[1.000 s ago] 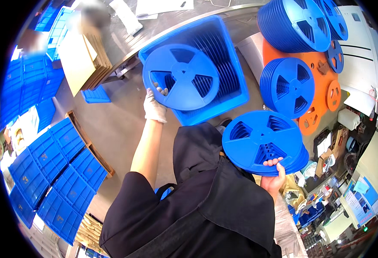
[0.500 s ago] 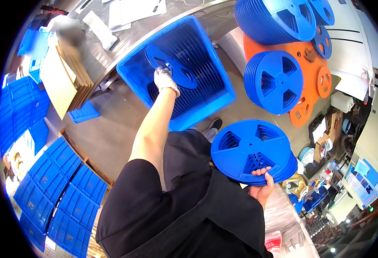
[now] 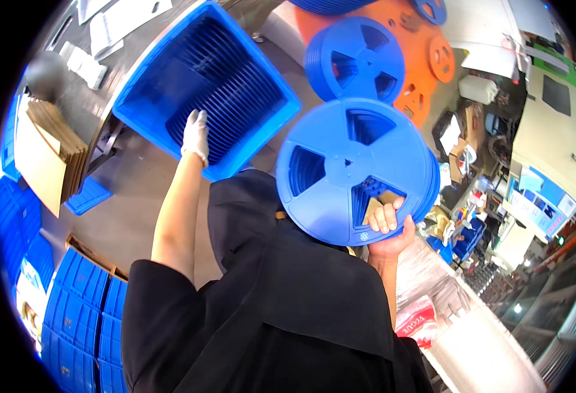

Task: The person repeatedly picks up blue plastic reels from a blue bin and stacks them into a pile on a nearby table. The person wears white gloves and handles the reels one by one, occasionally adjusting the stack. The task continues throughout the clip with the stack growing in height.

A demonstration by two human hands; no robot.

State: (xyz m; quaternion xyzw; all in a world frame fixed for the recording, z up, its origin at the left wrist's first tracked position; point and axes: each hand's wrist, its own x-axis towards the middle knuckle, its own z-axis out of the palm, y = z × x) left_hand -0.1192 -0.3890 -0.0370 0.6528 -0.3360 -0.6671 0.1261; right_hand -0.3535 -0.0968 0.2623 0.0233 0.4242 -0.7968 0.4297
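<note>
My right hand grips a stack of blue plastic reels by the rim, its fingers hooked through a cut-out and the thumb outside. The stack is held up in front of my body, its flat face toward me. My left hand, in a whitish glove, reaches to a blue bin. Its fingers are stretched out against the edges of a row of blue reels standing on edge inside. No reel shows in that hand.
Beyond the held stack, more blue reels stand by an orange surface. A metal table with papers is at far left, cardboard sheets at its edge. Stacked blue crates fill the lower left. A wrapped surface lies at right.
The tilted reel at my left hand now lies in line with the row, and the fingers have straightened. My right hand has raised the reel stack. The view has shifted right.
</note>
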